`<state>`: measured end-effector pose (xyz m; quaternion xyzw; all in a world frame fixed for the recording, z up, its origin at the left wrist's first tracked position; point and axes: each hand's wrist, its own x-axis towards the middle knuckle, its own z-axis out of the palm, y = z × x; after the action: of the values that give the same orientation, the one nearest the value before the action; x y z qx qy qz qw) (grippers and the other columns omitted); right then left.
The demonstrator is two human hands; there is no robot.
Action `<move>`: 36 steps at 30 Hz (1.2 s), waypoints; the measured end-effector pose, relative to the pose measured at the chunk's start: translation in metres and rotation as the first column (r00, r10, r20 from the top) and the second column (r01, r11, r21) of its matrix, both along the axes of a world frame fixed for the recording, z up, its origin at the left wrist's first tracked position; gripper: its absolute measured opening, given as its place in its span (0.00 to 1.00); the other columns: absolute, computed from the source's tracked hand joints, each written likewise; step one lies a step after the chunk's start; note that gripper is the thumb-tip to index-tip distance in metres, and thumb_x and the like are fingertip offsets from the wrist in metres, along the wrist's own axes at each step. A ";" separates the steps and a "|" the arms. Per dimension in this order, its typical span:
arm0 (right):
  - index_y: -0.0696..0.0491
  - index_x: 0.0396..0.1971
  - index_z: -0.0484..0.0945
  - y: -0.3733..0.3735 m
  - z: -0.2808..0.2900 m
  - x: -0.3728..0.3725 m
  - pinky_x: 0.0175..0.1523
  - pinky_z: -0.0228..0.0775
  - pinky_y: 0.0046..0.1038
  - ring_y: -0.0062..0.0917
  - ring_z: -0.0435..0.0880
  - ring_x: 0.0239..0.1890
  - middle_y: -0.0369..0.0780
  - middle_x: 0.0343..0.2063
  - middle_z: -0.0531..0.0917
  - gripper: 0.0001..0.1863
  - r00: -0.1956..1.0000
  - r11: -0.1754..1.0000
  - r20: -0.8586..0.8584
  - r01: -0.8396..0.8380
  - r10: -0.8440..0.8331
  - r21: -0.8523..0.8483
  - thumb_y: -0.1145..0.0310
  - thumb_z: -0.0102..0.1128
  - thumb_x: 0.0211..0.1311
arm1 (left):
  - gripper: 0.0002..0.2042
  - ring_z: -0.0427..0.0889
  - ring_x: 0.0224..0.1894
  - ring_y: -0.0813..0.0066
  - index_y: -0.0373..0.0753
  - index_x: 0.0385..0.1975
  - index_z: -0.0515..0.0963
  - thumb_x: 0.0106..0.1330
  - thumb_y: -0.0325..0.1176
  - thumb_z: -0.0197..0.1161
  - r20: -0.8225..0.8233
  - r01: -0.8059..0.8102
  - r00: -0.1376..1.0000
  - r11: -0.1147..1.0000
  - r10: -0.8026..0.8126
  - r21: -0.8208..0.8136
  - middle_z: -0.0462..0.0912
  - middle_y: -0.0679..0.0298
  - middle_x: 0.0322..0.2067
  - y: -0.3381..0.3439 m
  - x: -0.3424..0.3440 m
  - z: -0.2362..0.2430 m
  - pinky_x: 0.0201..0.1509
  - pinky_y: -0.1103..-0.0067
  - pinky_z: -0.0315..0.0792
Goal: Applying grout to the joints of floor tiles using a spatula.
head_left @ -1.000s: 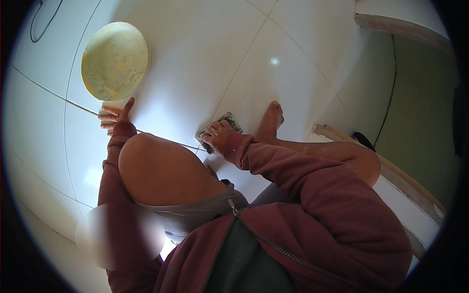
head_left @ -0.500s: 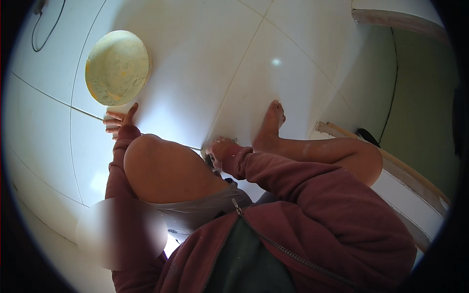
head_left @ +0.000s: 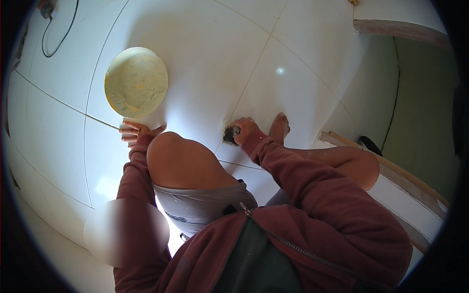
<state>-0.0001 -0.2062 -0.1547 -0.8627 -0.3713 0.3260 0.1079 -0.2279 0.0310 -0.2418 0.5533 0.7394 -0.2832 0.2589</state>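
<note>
My left hand (head_left: 138, 132) rests spread on the white tiled floor (head_left: 205, 78), just below a pale round tub (head_left: 136, 83) with creamy powder or paste inside, and beside my bare left knee. My right hand (head_left: 245, 128) is closed on a dirty, dark rectangular pad (head_left: 230, 136), held at the tiles near a joint line, to the left of my bare right foot (head_left: 279, 128). The underside of the pad is hidden.
A cord (head_left: 58, 49) with a small device lies at the upper left. At the right are a pale ledge with wooden edging (head_left: 400, 176), a dark object (head_left: 370, 145) beside it, a greenish floor area (head_left: 420, 107) and another edged step (head_left: 400, 27) at the top.
Over the last second my right hand moved the pad down toward me, then up and right to its present spot. The view has shifted, so the tub appears lower and further right.
</note>
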 end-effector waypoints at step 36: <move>0.49 0.28 0.77 0.011 0.035 -0.014 0.45 0.64 0.33 0.37 0.70 0.38 0.42 0.29 0.74 0.15 0.970 0.901 -0.226 -0.179 0.093 -0.395 0.71 0.52 0.32 | 0.60 0.19 0.59 0.49 0.46 0.56 0.22 0.32 0.60 0.64 -0.104 -0.013 0.995 1.000 0.011 -0.015 0.18 0.47 0.57 -0.009 -0.005 0.000 0.58 0.53 0.32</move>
<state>-0.0146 -0.1953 -0.1193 -0.8003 -0.3407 0.4895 -0.0628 -0.2327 0.0218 -0.2422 0.5313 0.7528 -0.3158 0.2263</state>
